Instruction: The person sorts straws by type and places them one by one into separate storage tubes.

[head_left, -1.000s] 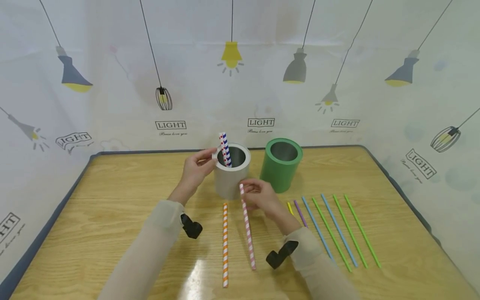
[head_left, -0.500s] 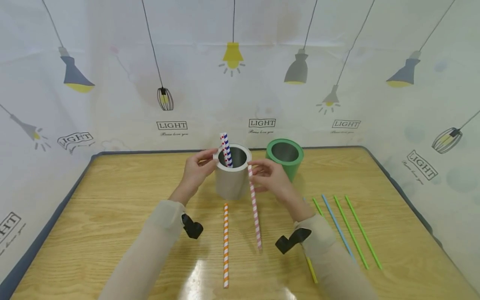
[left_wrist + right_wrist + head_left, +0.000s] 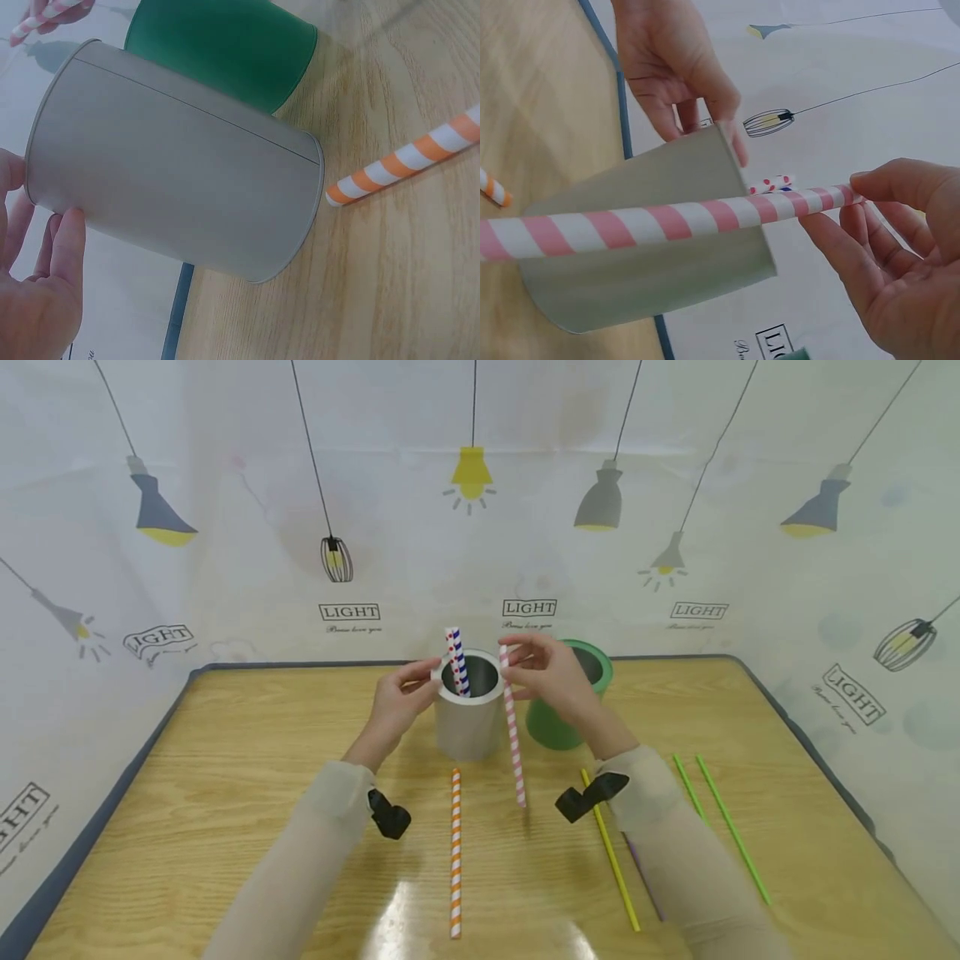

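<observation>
A light-grey can (image 3: 468,727) stands upright on the table, holding a white straw with red dots (image 3: 453,652) and a blue-striped one (image 3: 462,677). My left hand (image 3: 393,702) grips the can's left rim between thumb and fingers. At the other side, my right hand (image 3: 558,685) pinches a pink-and-white striped paper straw (image 3: 514,743) near its top end. The straw slants down in front of the can's right side, its lower end raised above the table. In the right wrist view the pink straw (image 3: 667,221) crosses in front of the can (image 3: 630,292).
Behind my right hand stands a green can (image 3: 553,727), partly hidden. An orange-striped straw (image 3: 455,852) lies on the table in front. To the right lie a yellow straw (image 3: 617,864), a purple straw (image 3: 643,877) and green ones (image 3: 738,835); my right sleeve covers others.
My right hand has risen from low beside the grey can to rim height, lifting the pink-striped straw up and slightly right. My left hand has kept its grip on the rim.
</observation>
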Demonstrator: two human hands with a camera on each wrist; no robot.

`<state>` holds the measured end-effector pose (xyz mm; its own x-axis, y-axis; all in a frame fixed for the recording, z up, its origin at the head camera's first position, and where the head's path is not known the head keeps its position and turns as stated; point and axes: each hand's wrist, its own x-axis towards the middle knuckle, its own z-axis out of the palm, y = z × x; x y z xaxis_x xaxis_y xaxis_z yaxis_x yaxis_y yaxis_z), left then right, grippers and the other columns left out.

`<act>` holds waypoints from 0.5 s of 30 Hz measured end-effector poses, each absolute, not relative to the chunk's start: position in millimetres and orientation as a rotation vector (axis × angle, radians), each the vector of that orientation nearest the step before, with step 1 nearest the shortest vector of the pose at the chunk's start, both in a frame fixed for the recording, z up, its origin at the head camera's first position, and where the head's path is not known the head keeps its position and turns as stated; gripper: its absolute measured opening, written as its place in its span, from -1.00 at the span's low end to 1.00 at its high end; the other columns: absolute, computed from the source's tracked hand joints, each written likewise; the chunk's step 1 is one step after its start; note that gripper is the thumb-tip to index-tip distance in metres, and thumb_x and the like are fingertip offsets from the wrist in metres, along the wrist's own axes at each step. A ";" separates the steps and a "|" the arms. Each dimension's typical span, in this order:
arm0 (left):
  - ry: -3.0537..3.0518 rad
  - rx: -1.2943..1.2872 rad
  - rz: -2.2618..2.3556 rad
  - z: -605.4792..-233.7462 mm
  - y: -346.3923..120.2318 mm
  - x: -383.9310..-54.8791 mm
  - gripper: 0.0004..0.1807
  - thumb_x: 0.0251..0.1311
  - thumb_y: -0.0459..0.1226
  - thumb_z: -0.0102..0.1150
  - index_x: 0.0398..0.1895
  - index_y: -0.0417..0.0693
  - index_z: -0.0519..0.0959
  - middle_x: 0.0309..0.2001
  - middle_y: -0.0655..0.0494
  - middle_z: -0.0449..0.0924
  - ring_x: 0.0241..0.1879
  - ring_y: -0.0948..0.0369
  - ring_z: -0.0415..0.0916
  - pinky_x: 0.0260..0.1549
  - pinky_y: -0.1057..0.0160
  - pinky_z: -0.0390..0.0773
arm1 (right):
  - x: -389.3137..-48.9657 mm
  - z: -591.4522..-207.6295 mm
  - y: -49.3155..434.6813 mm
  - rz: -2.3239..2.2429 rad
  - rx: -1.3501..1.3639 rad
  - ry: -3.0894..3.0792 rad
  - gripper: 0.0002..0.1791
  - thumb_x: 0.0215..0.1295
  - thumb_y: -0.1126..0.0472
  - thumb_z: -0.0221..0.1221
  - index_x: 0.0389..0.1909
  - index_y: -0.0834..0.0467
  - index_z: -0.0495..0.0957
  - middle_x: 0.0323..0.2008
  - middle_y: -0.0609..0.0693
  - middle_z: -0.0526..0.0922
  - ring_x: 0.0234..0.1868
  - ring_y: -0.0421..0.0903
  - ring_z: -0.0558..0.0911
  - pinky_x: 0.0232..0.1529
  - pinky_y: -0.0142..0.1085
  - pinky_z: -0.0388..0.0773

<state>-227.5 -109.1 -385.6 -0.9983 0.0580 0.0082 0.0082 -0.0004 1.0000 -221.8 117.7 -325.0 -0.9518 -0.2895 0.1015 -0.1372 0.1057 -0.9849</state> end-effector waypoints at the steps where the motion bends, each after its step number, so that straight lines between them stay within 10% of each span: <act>1: 2.198 0.074 2.199 -385.8 -109.3 -227.6 -0.59 0.15 -0.38 0.14 0.11 -0.17 0.47 0.03 -0.10 0.41 -0.04 0.09 0.42 -0.12 0.28 0.56 | -224.3 -321.8 117.3 -1.974 -0.447 2.254 -0.54 0.11 0.42 0.20 0.08 0.23 0.43 -0.27 0.13 0.48 -0.30 -0.05 0.56 -0.37 -0.10 0.64; 15: 2.204 0.082 2.211 -390.1 -110.1 -230.4 -0.60 0.14 -0.39 0.14 0.10 -0.18 0.48 0.02 -0.09 0.43 -0.07 0.10 0.43 -0.13 0.28 0.57 | -247.9 -262.2 110.8 -1.977 -0.649 2.391 -0.57 0.13 0.40 0.20 0.07 0.22 0.44 -0.31 0.08 0.49 -0.34 -0.08 0.55 -0.41 -0.14 0.65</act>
<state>-230.4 -110.1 -390.1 -0.9984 0.0503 0.0244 0.0242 -0.0037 0.9997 -247.9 110.8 -262.2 -0.9157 -0.2915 0.2767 -0.3265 0.1381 -0.9351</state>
